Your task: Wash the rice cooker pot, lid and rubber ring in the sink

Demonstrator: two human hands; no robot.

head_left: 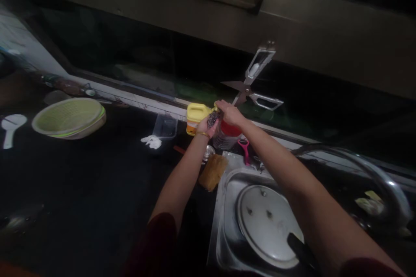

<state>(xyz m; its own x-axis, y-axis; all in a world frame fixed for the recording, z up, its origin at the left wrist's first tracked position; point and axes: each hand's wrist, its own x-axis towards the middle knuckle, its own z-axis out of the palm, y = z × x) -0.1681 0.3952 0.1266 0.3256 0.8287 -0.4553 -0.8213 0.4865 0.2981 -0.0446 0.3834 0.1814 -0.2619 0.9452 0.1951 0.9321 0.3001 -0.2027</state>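
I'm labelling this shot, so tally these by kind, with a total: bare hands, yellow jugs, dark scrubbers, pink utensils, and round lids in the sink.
Bare hands: 2 (left hand, right hand)
Yellow jug: 1
Dark scrubber: 1
Pink utensil: 1
Round lid in the sink: 1
Total: 6

1 head-worn camera is looking forward and down over the person's arms point(177, 190), which are filling the near foreground. It is sitting tilted, so the ledge point(136, 103) behind the worktop point(107, 181) is sloping down rightward, while the sink point(227, 212) is lying close by.
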